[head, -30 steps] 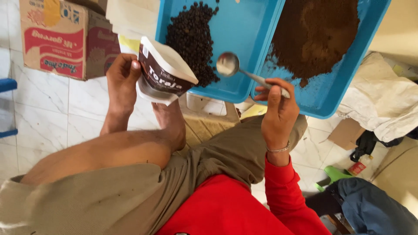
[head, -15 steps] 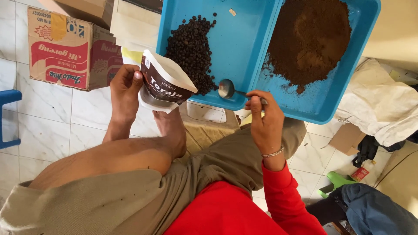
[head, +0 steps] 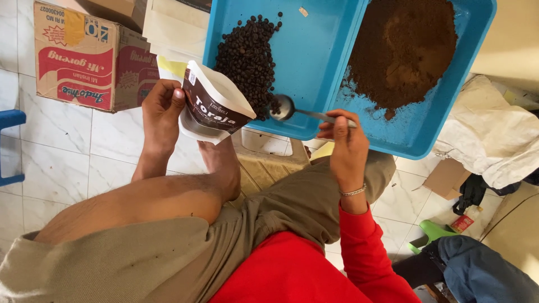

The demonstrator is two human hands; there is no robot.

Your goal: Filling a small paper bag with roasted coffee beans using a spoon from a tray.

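My left hand (head: 161,112) grips a brown and white stand-up pouch (head: 212,106), its mouth open toward the trays. My right hand (head: 343,147) holds a metal spoon (head: 297,111) by its handle; the bowl lies at the near edge of a pile of coffee beans (head: 247,59) in a blue tray (head: 306,50). A second blue tray (head: 443,132) to the right holds a mound of brown ground coffee (head: 404,47). The pouch sits just left of the spoon, over the tray's front corner.
A red and white cardboard box (head: 84,62) stands on the tiled floor at the left. Pale empty pouches (head: 174,28) lie behind it. A white sack (head: 494,140) is at the right, a blue stool edge (head: 11,146) at far left. My bent leg (head: 168,196) lies below the pouch.
The spoon has come down from above the tray to the bean pile's edge. The pouch has shifted slightly right and lower with my left hand.
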